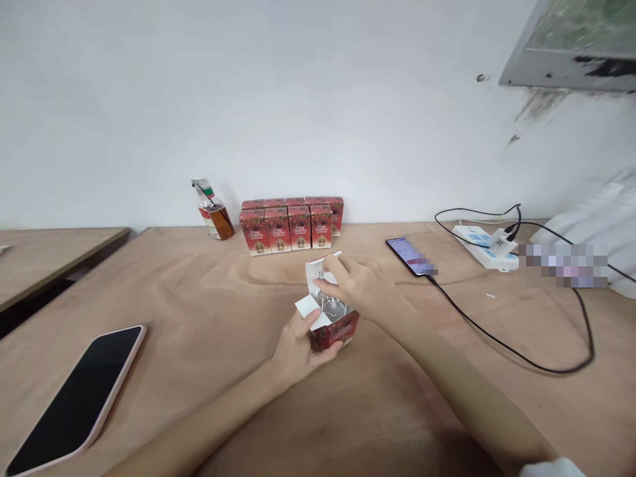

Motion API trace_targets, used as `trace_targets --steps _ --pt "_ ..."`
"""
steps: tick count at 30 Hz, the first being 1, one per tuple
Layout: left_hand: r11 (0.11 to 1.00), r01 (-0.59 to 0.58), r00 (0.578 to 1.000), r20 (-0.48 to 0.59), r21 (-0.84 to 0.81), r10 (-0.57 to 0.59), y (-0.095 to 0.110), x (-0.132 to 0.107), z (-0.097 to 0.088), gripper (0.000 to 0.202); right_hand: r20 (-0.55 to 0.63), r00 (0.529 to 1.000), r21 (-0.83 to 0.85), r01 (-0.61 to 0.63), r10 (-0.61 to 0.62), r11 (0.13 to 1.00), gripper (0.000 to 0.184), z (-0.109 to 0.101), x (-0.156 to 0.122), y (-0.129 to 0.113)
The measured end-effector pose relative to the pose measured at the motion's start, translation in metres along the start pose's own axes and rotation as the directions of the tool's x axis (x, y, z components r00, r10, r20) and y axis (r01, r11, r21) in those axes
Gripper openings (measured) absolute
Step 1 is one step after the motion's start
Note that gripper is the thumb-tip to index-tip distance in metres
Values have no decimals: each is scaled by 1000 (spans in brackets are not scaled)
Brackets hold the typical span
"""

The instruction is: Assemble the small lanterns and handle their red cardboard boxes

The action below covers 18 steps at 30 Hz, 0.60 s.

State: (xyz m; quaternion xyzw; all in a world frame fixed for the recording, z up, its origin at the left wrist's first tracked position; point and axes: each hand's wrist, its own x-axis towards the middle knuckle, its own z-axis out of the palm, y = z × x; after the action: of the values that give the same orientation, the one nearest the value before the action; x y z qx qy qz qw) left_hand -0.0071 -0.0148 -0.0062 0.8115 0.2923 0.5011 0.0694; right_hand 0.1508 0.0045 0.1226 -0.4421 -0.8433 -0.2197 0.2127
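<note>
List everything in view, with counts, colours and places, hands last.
Open box: one, red with white flaps, centre
Shiny content: count unclear, clear or silvery, inside it
Closed boxes: four in front, more behind, red, by the wall
Bottle: one, amber, left of them
Dark-screened phone: one, pink-edged, lower left
Lit phone: one, purplish screen, right
Power strip: one, white-blue, far right
Cabling: count unclear, black, right
Fabric: white, right edge
Grey-framed panel: one, upper right
Tables: two, brown, below
Left hand: one, holding open box
Right hand: one, fingers at its opening
</note>
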Motion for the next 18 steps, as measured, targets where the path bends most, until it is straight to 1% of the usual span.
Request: trace_targets --steps 3,6,8,10,12,13,15,18 --pt "992 -78 994 -71 95 85 1 8 -6 72 0 1000 0 -10 10 1000 34 1 1 -2" --pt "985 -102 991 -69 141 113 3 13 -11 67 40 999 47 -28 26 999 35 0 1 -1" --pt "982 -103 992 -56 161 113 5 14 -13 66 77 997 139 -22 11 990 33 -4 0 4" --pt "981 -95 994 -44 168 103 6 13 -14 64 131 990 304 8 -51 953 32 -10 -2 13" --pt "983 -80 995 -40 167 88 7 12 -13 64 196 971 481 25 -135 876 34 -20 -4 22" --pt "984 -74 996 -37 164 82 7 11 -13 64 227 960 543 16 -165 840 37 -25 -5 25" --pt "984 -70 996 -38 161 77 7 9 -12 65 284 940 612 -24 -191 790 43 -33 -8 29" --pt "985 -71 995 -54 156 80 5 6 -11 66 330 928 635 -83 -173 768 46 -39 -10 27"
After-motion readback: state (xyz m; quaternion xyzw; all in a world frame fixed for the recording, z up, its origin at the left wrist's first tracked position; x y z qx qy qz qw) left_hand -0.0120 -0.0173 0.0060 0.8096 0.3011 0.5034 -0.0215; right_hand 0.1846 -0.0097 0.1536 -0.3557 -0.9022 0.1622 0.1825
